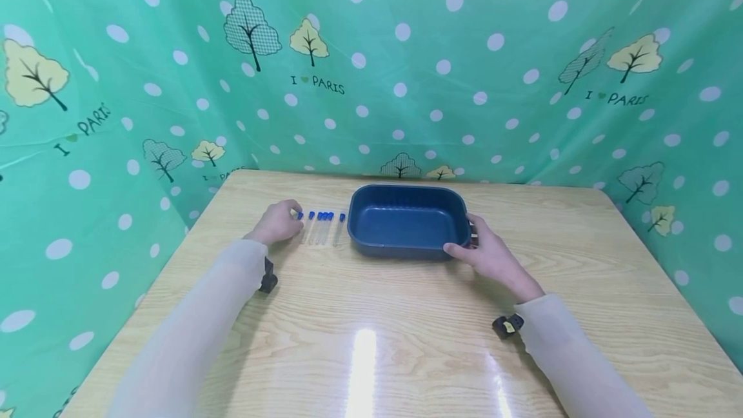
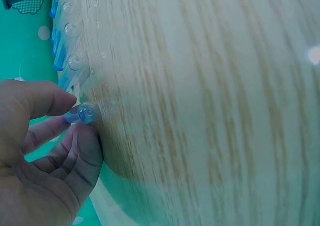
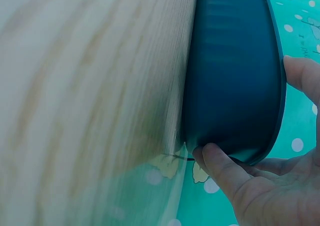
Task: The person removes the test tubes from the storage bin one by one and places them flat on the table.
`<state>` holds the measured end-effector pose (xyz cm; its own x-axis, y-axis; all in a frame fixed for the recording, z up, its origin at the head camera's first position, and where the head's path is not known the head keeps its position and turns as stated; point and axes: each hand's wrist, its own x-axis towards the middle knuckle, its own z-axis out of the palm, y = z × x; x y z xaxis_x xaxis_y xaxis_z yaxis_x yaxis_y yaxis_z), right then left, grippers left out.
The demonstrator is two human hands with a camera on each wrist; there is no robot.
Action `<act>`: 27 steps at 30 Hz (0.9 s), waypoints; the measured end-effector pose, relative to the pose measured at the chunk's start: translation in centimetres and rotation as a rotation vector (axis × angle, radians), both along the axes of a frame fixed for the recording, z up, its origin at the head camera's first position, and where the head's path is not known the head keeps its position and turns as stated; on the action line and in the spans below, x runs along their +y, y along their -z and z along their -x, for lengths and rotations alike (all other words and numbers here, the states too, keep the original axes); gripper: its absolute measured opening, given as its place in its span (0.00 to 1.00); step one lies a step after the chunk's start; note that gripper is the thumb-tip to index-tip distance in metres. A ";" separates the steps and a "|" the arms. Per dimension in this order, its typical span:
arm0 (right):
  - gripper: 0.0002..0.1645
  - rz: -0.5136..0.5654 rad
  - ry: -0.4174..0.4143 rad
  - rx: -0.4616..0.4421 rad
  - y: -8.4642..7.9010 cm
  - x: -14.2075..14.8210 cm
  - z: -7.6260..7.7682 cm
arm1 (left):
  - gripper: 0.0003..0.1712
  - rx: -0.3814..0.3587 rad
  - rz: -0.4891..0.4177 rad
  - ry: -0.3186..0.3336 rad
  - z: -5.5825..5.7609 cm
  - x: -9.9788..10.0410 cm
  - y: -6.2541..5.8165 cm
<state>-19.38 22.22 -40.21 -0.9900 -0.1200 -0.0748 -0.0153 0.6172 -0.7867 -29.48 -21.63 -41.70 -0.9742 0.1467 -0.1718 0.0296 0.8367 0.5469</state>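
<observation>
A dark blue rectangular basin [image 1: 406, 252] stands on the table, its long side toward me. At its right end my right hand [image 1: 490, 253] grips the wall, thumb on the near side and fingers around the end. The basin's outer wall [image 3: 232, 76] fills much of the right wrist view. To the basin's left lie several clear test tubes [image 1: 322, 232] with blue caps, side by side. My left hand [image 1: 277, 221] is at the leftmost one. In the left wrist view, its thumb and fingers pinch that test tube [image 2: 86, 113], partly hiding it.
The wood-grain table [image 1: 325, 334] reflects bright light near its front. A green dotted curtain [image 1: 400, 63] with tree prints hangs behind the table and along both sides. A small black device is worn on each wrist.
</observation>
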 end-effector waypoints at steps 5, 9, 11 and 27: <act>0.58 0.005 -0.001 0.004 0.1 0.0 0.0 | 0.27 0.018 0.010 0.000 -0.1 0.1 0.0; 0.57 0.006 0.001 0.001 0.1 0.0 0.0 | 0.26 0.040 0.029 0.006 -0.1 0.1 0.0; 0.56 0.002 0.002 0.001 0.1 -0.1 0.0 | 0.26 0.046 0.033 0.007 -0.1 0.1 0.0; 0.59 -0.003 -0.004 0.004 0.2 0.1 0.1 | 0.27 0.042 0.021 0.002 -0.3 0.2 -0.2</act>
<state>-19.44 22.33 -40.40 -0.9898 -0.1238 -0.0709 -0.0213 0.6198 -0.7845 -29.17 -21.48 -41.49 -0.9803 0.1457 -0.1333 0.0543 0.8479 0.5274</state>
